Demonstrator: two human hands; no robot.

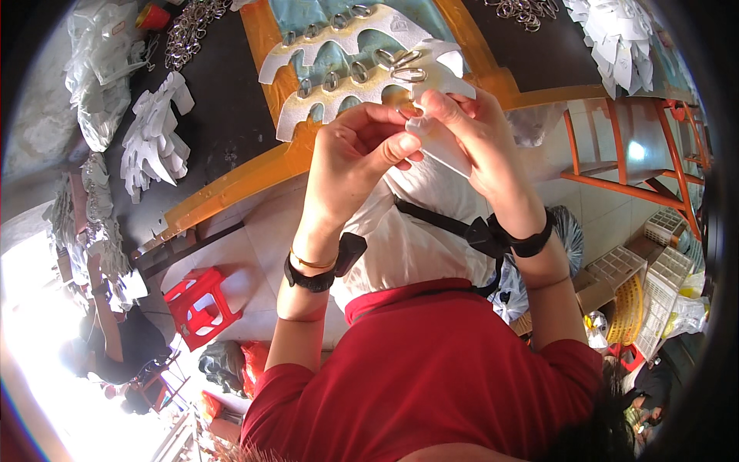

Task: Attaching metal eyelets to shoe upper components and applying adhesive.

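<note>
Two white scalloped pieces with tabs lie at the table's near edge, a farther one (362, 35) and a nearer one (339, 91). Oval metal rings (359, 72) sit along their tabs, and several more are bunched at the right end of the nearer piece. Just in front, my right hand (479, 135) grips a white tabbed piece (445, 148) between thumb and fingers. My left hand (358, 150) pinches the same piece near its left tab, thumb and fingertips together. Whether a ring lies between the fingertips is hidden.
The dark table (215, 115) has an orange-taped edge (239, 185). White cut pieces (154, 135) are heaped at left and more (616, 42) at far right. Metal ring piles (187, 31) lie toward the back. A red stool (200, 308) and another person's arm (108, 323) are at lower left.
</note>
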